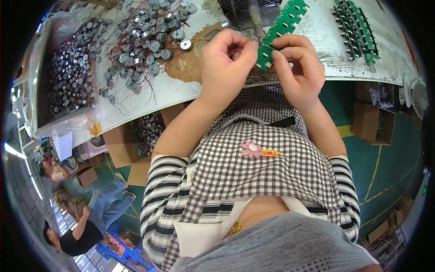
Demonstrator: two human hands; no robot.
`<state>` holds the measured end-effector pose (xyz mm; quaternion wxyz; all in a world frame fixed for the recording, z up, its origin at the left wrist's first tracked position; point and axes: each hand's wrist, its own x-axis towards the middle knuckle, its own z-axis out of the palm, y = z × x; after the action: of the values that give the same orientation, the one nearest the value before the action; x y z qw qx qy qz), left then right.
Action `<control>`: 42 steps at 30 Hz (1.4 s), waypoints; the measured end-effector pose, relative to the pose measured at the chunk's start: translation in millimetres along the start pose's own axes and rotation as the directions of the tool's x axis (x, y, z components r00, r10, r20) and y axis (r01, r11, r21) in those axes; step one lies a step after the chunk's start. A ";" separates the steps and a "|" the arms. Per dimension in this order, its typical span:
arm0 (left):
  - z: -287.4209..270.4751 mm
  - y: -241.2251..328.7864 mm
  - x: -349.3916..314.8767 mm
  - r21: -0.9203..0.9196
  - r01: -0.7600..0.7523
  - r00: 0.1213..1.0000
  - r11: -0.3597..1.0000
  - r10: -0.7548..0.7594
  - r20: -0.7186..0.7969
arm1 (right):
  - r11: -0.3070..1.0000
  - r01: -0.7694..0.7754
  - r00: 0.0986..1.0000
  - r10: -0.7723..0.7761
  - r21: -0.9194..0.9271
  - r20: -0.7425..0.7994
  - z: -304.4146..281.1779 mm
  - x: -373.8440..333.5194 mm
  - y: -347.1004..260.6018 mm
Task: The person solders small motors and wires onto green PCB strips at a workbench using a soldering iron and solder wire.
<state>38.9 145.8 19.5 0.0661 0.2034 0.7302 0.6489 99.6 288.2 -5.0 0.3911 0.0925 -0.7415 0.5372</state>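
Observation:
Above the table's near edge, my left hand [223,61] is closed, thumb and forefinger pinched together at the side of a long green circuit board [283,22]. A bit of thin red wire shows inside the curled fingers; what hangs from it is mostly hidden. My right hand [302,68] grips the lower end of the board between thumb and fingers. The board slants up and to the right, with small pale parts along it. A rod-shaped soldering iron [256,20] points down at the board, its tip close to my left fingertips.
Small round metal motors [149,36] with red wires lie heaped at left, beside a plastic-lined tray [43,99] full of more. Several green boards [355,31] are stacked at right. A dark fan-like grille [235,11] stands behind the iron. Cardboard boxes [120,145] sit below the table.

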 end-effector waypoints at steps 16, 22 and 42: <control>1.3 -10.0 -10.4 0.130 -0.166 0.986 0.977 0.165 0.016 | 0.994 -0.107 0.993 0.108 0.016 -0.042 -4.1 -11.2 -1.7; -38.6 8.1 21.3 0.220 -0.310 0.950 0.925 0.293 0.108 | 0.955 -0.161 0.982 0.180 0.249 -0.055 -6.2 -6.7 4.0; -110.1 -59.2 283.1 0.666 0.487 0.866 0.565 -0.213 -0.453 | 0.963 -0.216 0.972 0.227 0.159 -0.057 -2.6 -14.3 21.8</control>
<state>-270.4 148.4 25.6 -0.0165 -0.0481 0.9596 0.2768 98.4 295.3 -30.3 0.3477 0.0185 -0.6891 0.6355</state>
